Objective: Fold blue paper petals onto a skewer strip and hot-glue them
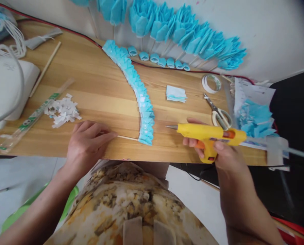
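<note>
With its fingers pinched, my left hand (90, 137) holds one end of a thin wooden stick (128, 137) low over the table. The stick's other end meets the near end of a long curved strip of pleated blue paper (141, 98), which arcs away to the back. My right hand (224, 153) is wrapped round the handle of a yellow hot glue gun (205, 131). Its metal nozzle points left, toward the strip, and is apart from it. A glue stick runs out of the gun's back end. Beyond the gun lie white-handled scissors (220, 117).
Blue paper flowers (164, 23) on sticks lean along the wall, with small blue rolls (154, 58) below them. A folded blue stack (176, 93), a tape roll (211, 83), white paper scraps (62, 110), a loose stick (45, 69) and a white box (11, 85) lie on the wooden table (98, 88).
</note>
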Action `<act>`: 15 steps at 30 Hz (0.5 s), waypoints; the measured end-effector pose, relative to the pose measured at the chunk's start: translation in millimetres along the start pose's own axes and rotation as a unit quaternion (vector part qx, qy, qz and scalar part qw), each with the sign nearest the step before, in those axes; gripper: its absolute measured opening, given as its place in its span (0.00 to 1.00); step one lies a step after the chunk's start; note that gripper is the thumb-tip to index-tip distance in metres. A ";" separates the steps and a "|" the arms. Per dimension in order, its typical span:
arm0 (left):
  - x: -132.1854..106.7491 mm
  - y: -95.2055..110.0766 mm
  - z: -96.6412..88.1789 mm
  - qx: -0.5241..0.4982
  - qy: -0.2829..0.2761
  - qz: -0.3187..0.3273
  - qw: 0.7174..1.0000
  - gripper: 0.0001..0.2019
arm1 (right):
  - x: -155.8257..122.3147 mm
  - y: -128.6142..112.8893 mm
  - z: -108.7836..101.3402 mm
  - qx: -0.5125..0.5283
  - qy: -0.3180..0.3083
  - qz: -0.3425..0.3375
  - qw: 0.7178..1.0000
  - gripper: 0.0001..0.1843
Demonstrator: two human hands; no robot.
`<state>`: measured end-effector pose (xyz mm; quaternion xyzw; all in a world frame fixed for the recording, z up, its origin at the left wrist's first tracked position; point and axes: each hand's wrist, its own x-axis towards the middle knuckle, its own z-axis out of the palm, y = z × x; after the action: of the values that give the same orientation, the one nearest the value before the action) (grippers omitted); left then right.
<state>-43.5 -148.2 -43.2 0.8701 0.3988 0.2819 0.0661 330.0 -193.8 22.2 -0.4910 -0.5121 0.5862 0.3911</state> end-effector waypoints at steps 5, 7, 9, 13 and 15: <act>-1.9 0.3 1.4 0.004 -0.004 0.001 1.000 0.09 | 58.7 -14.2 3.5 -0.026 -0.103 -0.035 0.994 0.27; -2.2 1.5 2.3 0.010 -0.001 -0.005 1.000 0.08 | 81.3 -15.7 5.9 -0.046 -0.124 -0.044 0.990 0.25; -2.3 3.1 3.1 0.015 0.004 -0.015 1.000 0.08 | 99.1 -13.2 6.3 -0.054 -0.123 -0.059 0.989 0.24; -2.4 5.3 3.6 0.012 0.008 -0.027 1.000 0.07 | 116.6 -0.4 1.6 -0.054 -0.066 -0.096 0.992 0.25; -2.0 5.3 3.2 0.006 0.007 -0.029 1.000 0.06 | 116.7 5.7 -1.1 -0.057 -0.044 -0.087 0.994 0.24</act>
<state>-39.3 -152.9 -45.0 0.8567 0.4262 0.2831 0.0660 306.6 -82.2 -3.8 -0.4396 -0.6022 0.5407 0.3896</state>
